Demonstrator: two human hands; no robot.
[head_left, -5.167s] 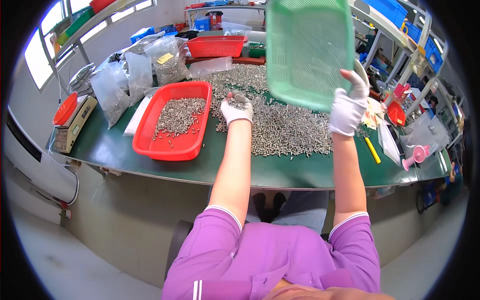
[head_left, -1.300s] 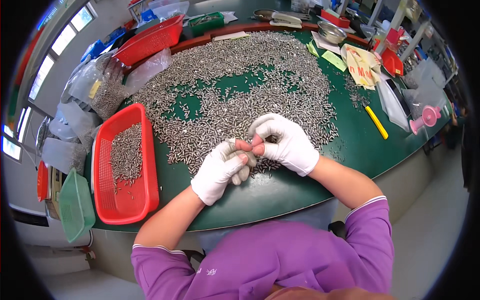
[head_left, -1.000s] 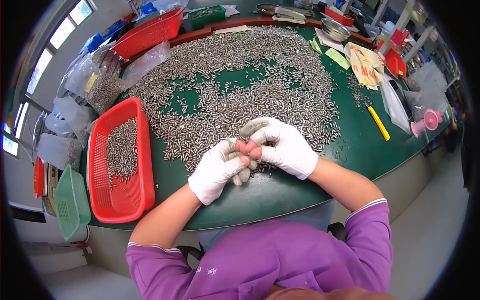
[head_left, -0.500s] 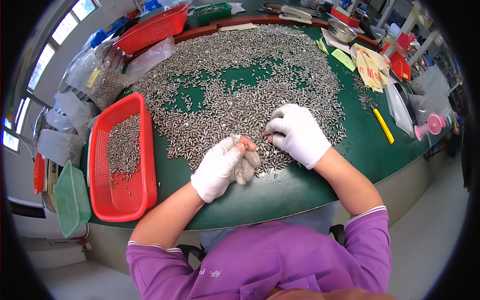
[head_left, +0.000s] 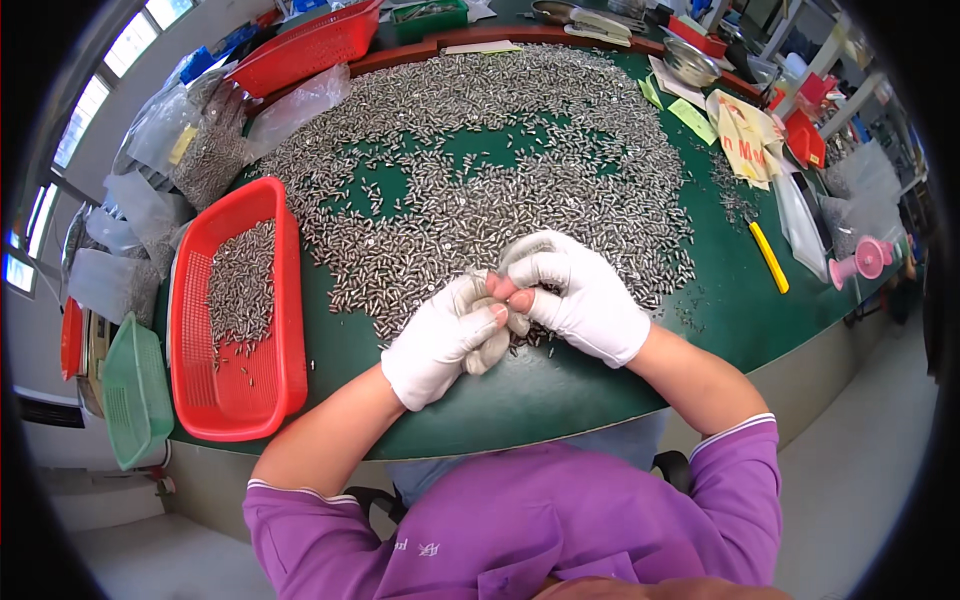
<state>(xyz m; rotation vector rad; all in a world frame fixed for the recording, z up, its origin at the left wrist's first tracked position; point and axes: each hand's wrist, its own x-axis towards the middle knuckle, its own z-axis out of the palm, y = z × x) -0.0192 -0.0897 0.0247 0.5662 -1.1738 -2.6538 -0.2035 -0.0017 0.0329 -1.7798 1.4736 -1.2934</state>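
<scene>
Small silvery metal pieces [head_left: 560,190], short and rod-like, are spread thickly over the green table in front of me. At the near edge of this heap my two hands meet, both in white gloves with some bare fingertips. My left hand [head_left: 438,345] is closed, its thumb and fingers pinched together. My right hand [head_left: 585,305] is closed too, thumb and forefinger pressed up against the left fingertips. Whatever lies between the fingertips is hidden or too small to name. On my left stands a red plastic basket [head_left: 293,340] with many more metal pieces [head_left: 240,285] in it.
A green basket [head_left: 135,395] stands at the far left beside bags of metal pieces [head_left: 205,160]. Another red basket [head_left: 305,50] is at the back left. To the right lie a yellow-handled tool [head_left: 768,255], a printed bag [head_left: 745,140] and a pink spool [head_left: 870,258]; a metal bowl [head_left: 690,62] sits behind.
My right hand has moved left from the heap to my left hand, and their fingertips now meet. My left hand has stayed nearly in place.
</scene>
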